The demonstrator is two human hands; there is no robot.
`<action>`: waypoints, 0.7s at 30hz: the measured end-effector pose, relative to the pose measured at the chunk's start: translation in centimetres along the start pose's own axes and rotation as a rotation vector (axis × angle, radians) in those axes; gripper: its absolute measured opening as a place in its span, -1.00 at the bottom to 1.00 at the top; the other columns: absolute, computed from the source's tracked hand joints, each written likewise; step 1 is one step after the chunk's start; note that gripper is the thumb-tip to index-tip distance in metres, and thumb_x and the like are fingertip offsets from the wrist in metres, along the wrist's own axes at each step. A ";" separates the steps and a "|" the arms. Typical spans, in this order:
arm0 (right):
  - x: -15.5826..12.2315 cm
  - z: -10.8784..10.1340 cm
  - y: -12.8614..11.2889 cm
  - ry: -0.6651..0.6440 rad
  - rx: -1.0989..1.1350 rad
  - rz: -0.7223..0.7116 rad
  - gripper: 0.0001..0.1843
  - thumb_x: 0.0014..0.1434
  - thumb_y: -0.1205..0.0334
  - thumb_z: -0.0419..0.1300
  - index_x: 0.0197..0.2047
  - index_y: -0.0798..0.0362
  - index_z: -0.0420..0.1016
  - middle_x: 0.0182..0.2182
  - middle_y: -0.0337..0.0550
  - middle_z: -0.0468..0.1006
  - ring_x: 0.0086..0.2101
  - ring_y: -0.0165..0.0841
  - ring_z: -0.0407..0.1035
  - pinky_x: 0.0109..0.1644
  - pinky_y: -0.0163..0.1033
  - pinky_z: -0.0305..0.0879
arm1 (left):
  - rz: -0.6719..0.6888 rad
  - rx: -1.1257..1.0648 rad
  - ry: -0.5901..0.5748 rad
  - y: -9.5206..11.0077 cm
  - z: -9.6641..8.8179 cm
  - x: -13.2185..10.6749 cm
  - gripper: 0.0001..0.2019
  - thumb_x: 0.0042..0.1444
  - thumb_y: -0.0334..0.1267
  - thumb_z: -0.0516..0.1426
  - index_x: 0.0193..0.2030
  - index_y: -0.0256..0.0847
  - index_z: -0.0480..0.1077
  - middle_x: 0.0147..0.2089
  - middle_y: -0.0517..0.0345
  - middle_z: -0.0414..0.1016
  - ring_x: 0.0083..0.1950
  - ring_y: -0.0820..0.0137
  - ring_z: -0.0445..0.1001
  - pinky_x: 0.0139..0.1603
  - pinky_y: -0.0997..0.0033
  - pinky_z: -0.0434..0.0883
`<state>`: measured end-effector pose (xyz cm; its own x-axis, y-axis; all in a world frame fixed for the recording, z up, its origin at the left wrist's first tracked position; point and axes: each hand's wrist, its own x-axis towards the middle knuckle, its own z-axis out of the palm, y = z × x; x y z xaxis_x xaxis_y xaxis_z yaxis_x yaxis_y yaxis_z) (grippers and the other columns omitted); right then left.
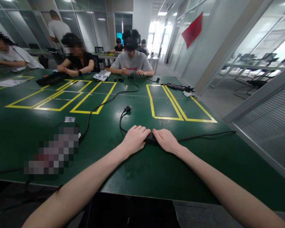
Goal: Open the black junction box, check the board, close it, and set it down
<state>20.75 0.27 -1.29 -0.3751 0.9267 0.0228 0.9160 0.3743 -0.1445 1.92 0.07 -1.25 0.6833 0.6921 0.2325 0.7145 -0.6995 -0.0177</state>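
Note:
A black power adapter (151, 138) lies on the green table just in front of me, its ends covered by my fingers. My left hand (136, 138) is closed around its left end, and my right hand (166, 140) grips the right end. From the left side a short black cord curls up to a mains plug (127, 109) with bare prongs, resting on the table. A thinner black cable (206, 136) runs out to the right from beneath my right hand. Only the middle of the adapter shows between my thumbs.
Yellow tape (168, 118) marks rectangles on the green table (137, 177). To the left, a long black cable (90, 115) crosses it near a blurred-out object (54, 152) and a paper label (69, 119). A folded black tripod-like stand (180, 87) lies far right. Several people sit beyond.

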 end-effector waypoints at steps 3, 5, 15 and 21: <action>-0.1 -0.1 0.0 0.020 0.061 0.015 -0.47 0.51 0.14 -0.19 -0.33 0.05 0.51 -0.35 -0.02 0.66 -0.31 -0.25 0.53 -0.26 -0.25 0.18 | 0.002 -0.021 -0.005 0.0 0.1 0.0 -0.70 0.12 -0.48 0.16 0.01 -0.23 0.38 -0.08 0.00 0.54 0.01 0.16 0.49 0.01 0.18 0.37; -0.4 -0.2 0.2 0.114 0.148 -0.051 -0.54 0.49 0.07 -0.14 -0.23 0.03 0.50 -0.28 -0.06 0.65 -0.28 -0.25 0.53 -0.22 -0.26 0.24 | -0.005 -0.038 -0.004 0.0 0.2 0.0 -0.71 0.11 -0.48 0.15 -0.01 -0.24 0.38 -0.08 -0.03 0.54 0.01 0.14 0.49 0.02 0.15 0.37; -0.8 -0.5 1.3 0.299 0.066 -0.503 -0.67 0.39 0.02 0.12 0.05 0.05 0.50 0.00 0.13 0.62 -0.08 -0.10 0.53 0.00 -0.04 0.45 | -0.081 -0.166 0.016 -1.0 0.4 0.1 -0.71 0.18 -0.37 0.19 0.06 -0.23 0.40 -0.06 -0.06 0.61 -0.01 0.11 0.57 0.02 0.13 0.41; -0.3 0.2 1.5 0.305 0.030 -0.377 -0.60 0.46 -0.01 0.02 0.03 0.12 0.50 -0.16 0.14 0.67 -0.17 -0.11 0.57 -0.08 -0.09 0.44 | -0.091 -0.272 0.120 -1.8 0.1 0.0 -0.66 0.28 -0.05 0.22 0.08 -0.19 0.41 -0.01 -0.01 0.63 -0.02 0.14 0.59 0.02 0.17 0.43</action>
<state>22.20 0.60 -1.76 -0.6168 0.6960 0.3675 0.7183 0.6887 -0.0987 0.62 1.36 -1.28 0.5847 0.7392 0.3343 0.6941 -0.6691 0.2655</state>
